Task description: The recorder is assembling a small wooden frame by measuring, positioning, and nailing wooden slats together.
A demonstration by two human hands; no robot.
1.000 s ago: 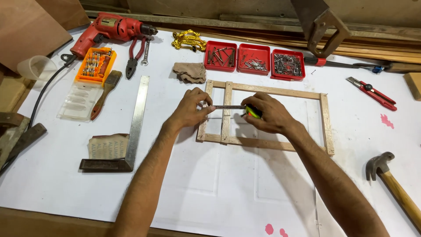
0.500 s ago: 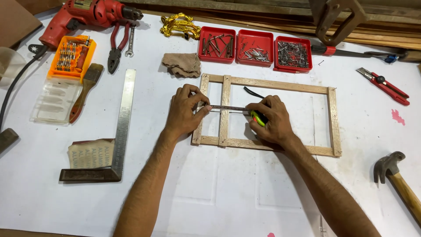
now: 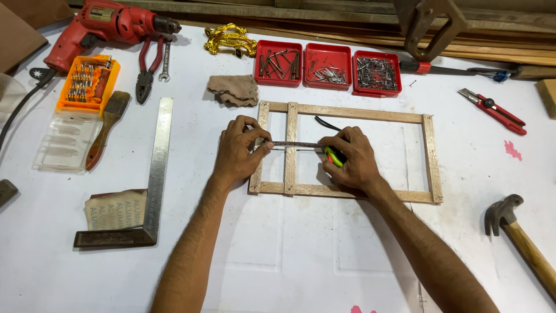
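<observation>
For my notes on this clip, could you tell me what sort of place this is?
Most likely a woodworking bench: a wooden frame lies on it, with red trays of nails, an electric drill and a hammer around.

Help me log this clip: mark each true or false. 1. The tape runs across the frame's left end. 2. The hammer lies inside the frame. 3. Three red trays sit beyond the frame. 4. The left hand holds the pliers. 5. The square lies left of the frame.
1. True: the left hand pins the end of the tape at the left rail of the frame, while the right hand holds the case.
2. False: the hammer lies outside, at the right.
3. True: the red trays hold nails.
4. False: the pliers lie untouched by the drill.
5. True: the square lies to the left.
</observation>
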